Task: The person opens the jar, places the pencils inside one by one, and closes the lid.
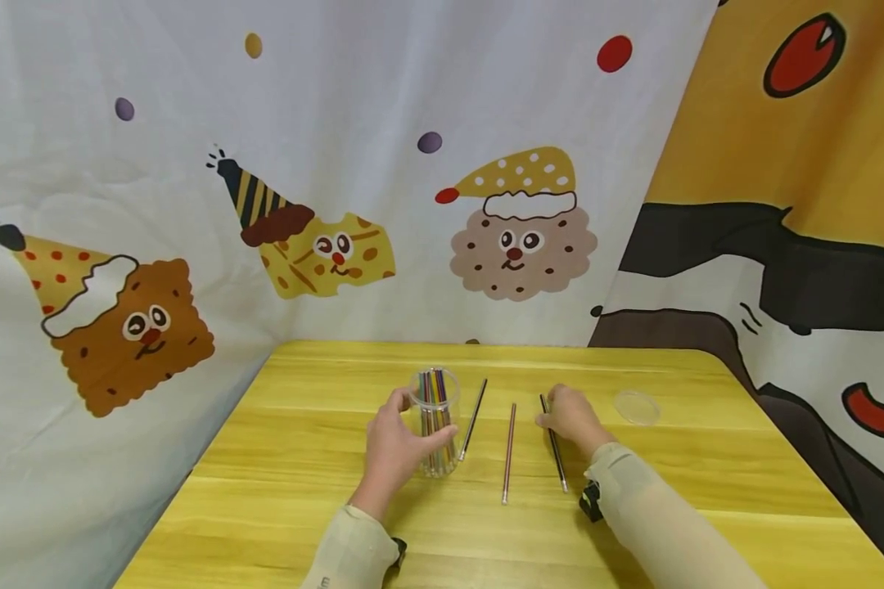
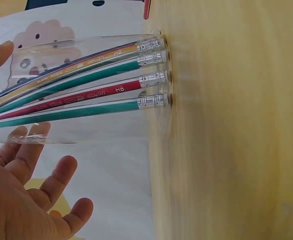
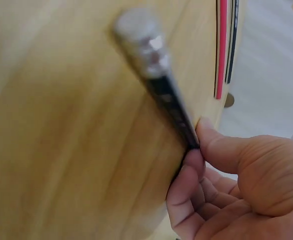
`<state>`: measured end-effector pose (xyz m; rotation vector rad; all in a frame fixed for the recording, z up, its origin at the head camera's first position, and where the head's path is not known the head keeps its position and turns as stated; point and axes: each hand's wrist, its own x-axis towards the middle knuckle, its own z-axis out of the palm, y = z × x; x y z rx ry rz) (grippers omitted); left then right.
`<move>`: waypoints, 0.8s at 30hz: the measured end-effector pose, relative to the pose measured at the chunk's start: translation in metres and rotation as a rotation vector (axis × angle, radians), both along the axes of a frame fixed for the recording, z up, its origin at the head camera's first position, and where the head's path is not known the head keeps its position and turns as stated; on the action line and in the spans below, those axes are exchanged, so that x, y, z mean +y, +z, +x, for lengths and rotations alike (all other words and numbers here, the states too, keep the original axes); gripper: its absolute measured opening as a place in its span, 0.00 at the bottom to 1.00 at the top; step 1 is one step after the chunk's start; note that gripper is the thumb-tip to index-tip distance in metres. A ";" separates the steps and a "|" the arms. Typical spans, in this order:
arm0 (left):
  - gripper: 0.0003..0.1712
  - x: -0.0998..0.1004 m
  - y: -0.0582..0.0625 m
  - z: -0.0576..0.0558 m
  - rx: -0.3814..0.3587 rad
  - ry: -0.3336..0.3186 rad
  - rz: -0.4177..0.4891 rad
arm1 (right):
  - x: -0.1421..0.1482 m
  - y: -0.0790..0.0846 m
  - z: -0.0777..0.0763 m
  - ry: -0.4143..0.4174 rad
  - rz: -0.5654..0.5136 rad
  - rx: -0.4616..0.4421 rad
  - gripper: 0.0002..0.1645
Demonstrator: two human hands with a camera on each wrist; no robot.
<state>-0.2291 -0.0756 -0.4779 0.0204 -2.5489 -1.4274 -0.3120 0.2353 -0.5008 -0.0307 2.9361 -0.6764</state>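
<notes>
A clear plastic jar (image 1: pixel 439 446) stands upright on the table with several pencils (image 2: pixel 91 85) inside, their silvery eraser ends down. My left hand (image 1: pixel 396 442) holds the jar from its left side, thumb at the near side and some fingers behind it. My right hand (image 1: pixel 573 415) pinches a dark pencil (image 3: pixel 174 110) between thumb and fingers, its eraser end pointing toward me. Between the hands lie a red pencil (image 1: pixel 509 458) and another dark pencil (image 1: pixel 475 417), the latter close beside the jar.
A clear round lid (image 1: pixel 637 407) lies right of my right hand on the yellow wood-grain table (image 1: pixel 302 507). Behind the table hangs a curtain (image 1: pixel 383 98) printed with cartoon biscuits and cheese.
</notes>
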 end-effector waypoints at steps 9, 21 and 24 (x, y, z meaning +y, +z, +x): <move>0.46 0.002 0.000 -0.001 -0.014 0.002 0.010 | 0.010 0.006 -0.007 0.018 -0.107 -0.075 0.31; 0.47 0.001 -0.004 -0.002 -0.019 -0.005 0.038 | 0.014 0.014 -0.006 0.085 -0.129 -0.158 0.31; 0.46 0.001 -0.005 -0.003 -0.018 -0.007 0.038 | 0.016 0.014 -0.004 0.101 -0.133 -0.156 0.31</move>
